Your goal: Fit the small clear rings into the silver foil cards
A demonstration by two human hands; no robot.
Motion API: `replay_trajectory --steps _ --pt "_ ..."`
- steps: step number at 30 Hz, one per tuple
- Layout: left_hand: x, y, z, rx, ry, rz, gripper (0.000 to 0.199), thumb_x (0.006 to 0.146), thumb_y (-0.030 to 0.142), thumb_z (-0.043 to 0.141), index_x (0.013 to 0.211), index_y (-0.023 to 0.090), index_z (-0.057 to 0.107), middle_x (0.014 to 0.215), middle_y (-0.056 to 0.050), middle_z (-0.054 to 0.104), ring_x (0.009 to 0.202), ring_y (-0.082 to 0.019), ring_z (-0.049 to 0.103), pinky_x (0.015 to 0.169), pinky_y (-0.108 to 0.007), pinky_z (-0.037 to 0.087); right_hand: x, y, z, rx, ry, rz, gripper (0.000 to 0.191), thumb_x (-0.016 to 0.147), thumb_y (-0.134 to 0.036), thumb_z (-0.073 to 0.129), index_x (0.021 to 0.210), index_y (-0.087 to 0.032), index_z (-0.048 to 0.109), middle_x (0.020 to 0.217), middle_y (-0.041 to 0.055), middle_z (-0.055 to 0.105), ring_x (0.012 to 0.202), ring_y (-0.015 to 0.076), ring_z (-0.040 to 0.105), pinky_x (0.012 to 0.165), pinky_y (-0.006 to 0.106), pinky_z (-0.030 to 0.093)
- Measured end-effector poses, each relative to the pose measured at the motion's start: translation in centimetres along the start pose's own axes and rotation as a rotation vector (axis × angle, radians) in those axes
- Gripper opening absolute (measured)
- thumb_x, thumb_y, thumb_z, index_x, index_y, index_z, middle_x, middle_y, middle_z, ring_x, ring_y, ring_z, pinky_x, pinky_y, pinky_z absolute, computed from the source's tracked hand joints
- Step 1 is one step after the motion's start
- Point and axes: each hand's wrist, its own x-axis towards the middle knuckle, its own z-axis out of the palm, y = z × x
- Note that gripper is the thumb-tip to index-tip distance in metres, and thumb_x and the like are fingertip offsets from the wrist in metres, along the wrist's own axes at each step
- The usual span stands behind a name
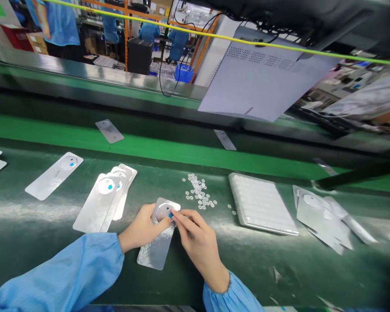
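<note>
A silvery metal plate (pixel 155 249) with rounded corners and a round recess near its far end lies tilted in front of me. My left hand (pixel 144 229) grips its left edge, thumb laid across the plate below the recess. With fingertips pinched together, my right hand (pixel 198 240) touches a small blue piece (pixel 170 215) at the recess's right side. Whether that piece is held or stuck to the plate is hard to make out. Just beyond my hands is a scatter of small white rings (pixel 198 188).
Left of my hands lie overlapping plates (pixel 92 203) with blue spots and a single plate (pixel 53 177). To the right are a clear-topped tray (pixel 263 203) and more plates (pixel 321 216). Plates also lie on the green belt (pixel 162 149). A yellow cord (pixel 195 30) crosses above; people stand behind.
</note>
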Motion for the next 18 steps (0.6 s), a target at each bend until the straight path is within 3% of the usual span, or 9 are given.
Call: replay_trajectory --steps 5,10,15,18 --pt "-0.1 -0.1 0.0 0.008 -0.018 0.029 0.019 0.088 0.026 0.061 0.073 0.018 0.053 0.071 0.004 0.050 0.067 -0.011 0.044 0.060 -0.022 0.036 0.4 -0.5 0.1 0.015 -0.003 -0.002 0.023 0.102 -0.017 0.054 0.113 -0.022 0.073 0.097 0.0063 0.073 0.081 0.0157 0.071 0.073 0.026 0.058" --pt "-0.2 0.1 0.0 0.005 -0.010 0.023 0.015 0.087 0.023 0.061 0.074 0.017 0.057 0.072 0.002 0.054 0.069 -0.012 0.047 0.062 -0.022 0.038 1.0 -1.2 -0.1 0.126 -0.027 0.109 0.019 0.103 -0.021 0.051 0.101 -0.021 0.070 0.098 0.0074 0.070 0.080 0.0161 0.067 0.069 0.027 0.055" --pt "0.0 0.4 -0.2 -0.039 0.015 -0.034 0.014 0.084 0.026 0.066 0.075 0.016 0.064 0.071 0.001 0.062 0.067 -0.014 0.055 0.062 -0.023 0.042 1.9 -1.8 0.6 0.519 0.008 0.418 0.022 0.099 -0.037 0.058 0.090 -0.019 0.066 0.089 0.0064 0.065 0.068 0.0144 0.060 0.054 0.025 0.049" --pt "0.1 0.7 -0.3 -0.115 0.036 -0.097 0.012 0.082 0.028 0.070 0.081 0.015 0.070 0.078 -0.004 0.072 0.075 -0.019 0.067 0.068 -0.026 0.049 1.3 -1.1 -0.8 0.717 0.075 0.587 0.031 0.093 -0.049 0.067 0.090 -0.018 0.065 0.075 0.0017 0.061 0.057 0.0118 0.054 0.049 0.024 0.043"
